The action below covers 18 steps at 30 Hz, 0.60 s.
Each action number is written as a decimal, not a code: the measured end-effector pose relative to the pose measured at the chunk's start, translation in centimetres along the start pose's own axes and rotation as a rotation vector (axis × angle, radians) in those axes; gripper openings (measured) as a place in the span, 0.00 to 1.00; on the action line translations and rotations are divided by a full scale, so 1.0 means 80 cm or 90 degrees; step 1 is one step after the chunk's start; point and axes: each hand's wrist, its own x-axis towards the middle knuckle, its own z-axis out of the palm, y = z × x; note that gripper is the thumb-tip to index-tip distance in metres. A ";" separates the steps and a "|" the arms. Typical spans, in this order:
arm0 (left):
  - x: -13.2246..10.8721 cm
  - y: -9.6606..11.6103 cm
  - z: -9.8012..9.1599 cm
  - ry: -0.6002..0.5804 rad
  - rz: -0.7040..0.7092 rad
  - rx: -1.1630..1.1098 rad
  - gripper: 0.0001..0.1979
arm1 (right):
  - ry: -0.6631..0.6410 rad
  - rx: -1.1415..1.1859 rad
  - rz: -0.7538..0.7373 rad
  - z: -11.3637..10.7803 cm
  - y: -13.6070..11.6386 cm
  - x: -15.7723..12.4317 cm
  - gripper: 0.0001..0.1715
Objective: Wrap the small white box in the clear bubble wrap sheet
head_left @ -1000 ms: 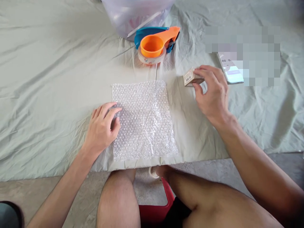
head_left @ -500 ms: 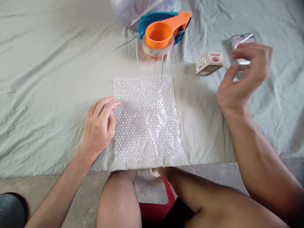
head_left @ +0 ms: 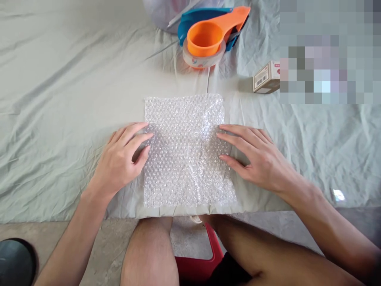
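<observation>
A square sheet of bubble wrap (head_left: pixel 186 149) lies flat on a pale green cloth (head_left: pixel 59 99) in front of me. My left hand (head_left: pixel 120 159) rests on the sheet's left edge with its fingers stretched out. My right hand (head_left: pixel 253 157) lies flat on the right edge, fingers spread. Neither hand holds anything. A small cardboard box (head_left: pixel 266 78) with a barcode stands on the cloth beyond my right hand, apart from it.
An orange and blue tape dispenser (head_left: pixel 210 37) with a roll of clear tape sits at the back, in front of a clear plastic bag (head_left: pixel 166 12). A blurred patch covers the back right. My bare knees and a red stool (head_left: pixel 195 268) are below the cloth's near edge.
My right hand let go of the small box, swung right toward a phone, then came down flat onto the bubble wrap's right edge. My left hand stayed on the left edge.
</observation>
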 end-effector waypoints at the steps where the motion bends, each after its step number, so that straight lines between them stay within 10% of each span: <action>1: -0.001 -0.001 -0.001 -0.006 0.006 0.004 0.15 | 0.000 0.002 0.007 0.002 0.000 -0.001 0.38; 10: -0.002 -0.008 -0.002 -0.019 -0.010 -0.033 0.18 | 0.151 -0.125 0.123 -0.053 0.090 0.033 0.39; 18: -0.002 -0.007 -0.001 -0.053 -0.035 -0.002 0.23 | 0.049 -0.089 0.122 -0.071 0.178 0.078 0.42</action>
